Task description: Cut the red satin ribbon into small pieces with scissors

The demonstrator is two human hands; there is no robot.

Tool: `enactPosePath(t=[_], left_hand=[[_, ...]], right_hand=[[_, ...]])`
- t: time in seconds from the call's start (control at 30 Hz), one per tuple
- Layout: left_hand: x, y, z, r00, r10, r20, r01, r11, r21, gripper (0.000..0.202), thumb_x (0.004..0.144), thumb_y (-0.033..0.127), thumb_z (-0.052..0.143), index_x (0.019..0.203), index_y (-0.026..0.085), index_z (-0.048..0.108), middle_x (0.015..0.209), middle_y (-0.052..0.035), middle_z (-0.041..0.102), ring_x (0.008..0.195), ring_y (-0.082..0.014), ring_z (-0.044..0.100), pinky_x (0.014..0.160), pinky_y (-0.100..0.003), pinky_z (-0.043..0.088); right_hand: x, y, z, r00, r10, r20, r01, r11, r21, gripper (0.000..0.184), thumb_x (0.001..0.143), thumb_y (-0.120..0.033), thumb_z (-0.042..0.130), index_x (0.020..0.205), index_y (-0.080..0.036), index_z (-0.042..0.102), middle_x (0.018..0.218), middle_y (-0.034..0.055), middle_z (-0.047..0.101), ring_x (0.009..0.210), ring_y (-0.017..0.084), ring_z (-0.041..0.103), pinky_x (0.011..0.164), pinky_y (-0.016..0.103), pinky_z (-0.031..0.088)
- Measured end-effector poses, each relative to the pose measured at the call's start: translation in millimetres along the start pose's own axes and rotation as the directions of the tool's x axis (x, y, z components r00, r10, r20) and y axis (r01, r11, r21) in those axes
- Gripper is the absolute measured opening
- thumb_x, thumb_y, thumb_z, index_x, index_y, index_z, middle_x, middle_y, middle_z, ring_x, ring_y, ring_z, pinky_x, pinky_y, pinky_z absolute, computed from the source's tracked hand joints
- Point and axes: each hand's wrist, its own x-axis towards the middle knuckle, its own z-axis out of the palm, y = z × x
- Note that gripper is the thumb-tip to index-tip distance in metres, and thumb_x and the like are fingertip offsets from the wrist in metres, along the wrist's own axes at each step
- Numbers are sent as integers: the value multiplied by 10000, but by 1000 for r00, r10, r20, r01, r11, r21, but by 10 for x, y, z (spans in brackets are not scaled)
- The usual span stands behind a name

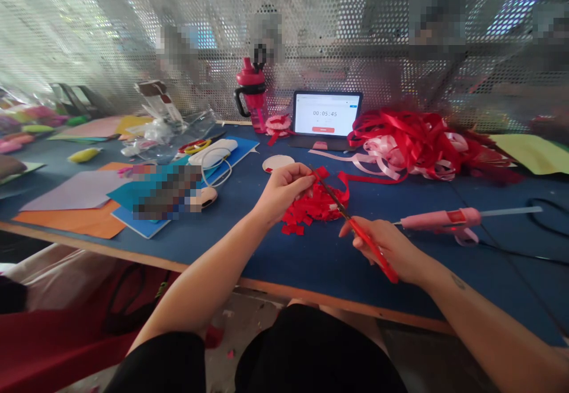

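My left hand (284, 190) pinches a short end of red ribbon (322, 173) between its fingers and thumb. My right hand (384, 248) grips a pair of red-handled scissors (371, 246), whose dark blades reach up to that ribbon end. Under both hands lies a heap of small cut red ribbon pieces (311, 210) on the blue tabletop (338, 256). A long red ribbon strip (368, 179) runs right from the heap toward a large tangle of red and pink ribbons (413, 144).
A pink hot glue gun (440, 220) lies right of my right hand, its cord trailing right. Behind stand a tablet showing a timer (326, 113) and a pink water bottle (252, 93). A white paper disc (278, 163), coloured paper sheets (73, 203) and plastic bags lie left.
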Motion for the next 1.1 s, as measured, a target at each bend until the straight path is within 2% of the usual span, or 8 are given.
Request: enactPosePath(t=[0.1,0.2,0.4,0.6,0.73,0.8,0.97,1.1], left_hand=[[0,-4,-6,1000,9,9,-9,1000,1,151,718,260,654,698,141,563,518,27,550,418,-23,408,405,-156,246],[-3,-2,-9,1000,12,9,-13,1000,8,152,720,264,653,705,145,560,518,21,564,410,-26,393,401,-162,242],[-1,-5,-18,1000,15,16,-15,1000,19,168,738,276,655,710,141,560,519,20,566,405,-23,392,400,-156,271],[0,-36,16,998,63,16,-61,996,-67,221,788,341,629,851,177,495,629,24,600,523,-68,548,518,-176,441],[0,-36,27,999,54,-6,-54,997,-61,187,819,325,595,881,205,466,505,94,412,392,-29,341,388,-126,246],[4,-34,23,999,52,-14,-53,996,-78,152,830,306,575,877,196,481,514,88,393,396,-23,286,387,-132,199],[17,-45,14,997,77,15,-74,990,-120,121,819,200,529,930,158,551,656,31,513,489,-32,421,460,-158,310],[18,-50,17,995,104,9,-103,992,-70,150,815,191,539,961,160,525,688,18,587,530,-49,496,509,-165,381]], right_hand=[[3,23,11,1000,-4,15,2,997,82,247,912,-376,429,916,-195,596,490,-56,425,440,114,449,519,235,374],[-3,6,11,1000,7,24,-10,991,134,245,925,-348,405,888,-183,583,451,-63,409,413,116,450,485,231,363],[-2,-1,24,1000,19,-5,-18,993,118,320,924,-445,408,894,-180,585,447,-59,431,404,117,451,469,233,359],[-9,18,30,996,16,-93,-9,997,81,425,942,-534,337,981,-187,578,491,-39,483,470,141,509,511,244,379],[-20,20,25,995,0,-99,6,999,52,474,921,-598,323,997,-194,559,554,-17,521,506,154,528,534,254,390],[-25,24,27,995,-6,-95,8,1000,30,477,921,-605,317,1026,-202,549,578,-15,524,518,155,528,544,256,394],[-29,2,18,997,15,-76,-16,1000,-6,394,934,-556,354,1047,-229,541,622,-15,537,556,159,537,557,253,394],[-25,-21,5,998,13,-62,-14,1000,-19,400,934,-549,339,1036,-218,540,632,-4,547,551,163,535,552,256,389]])
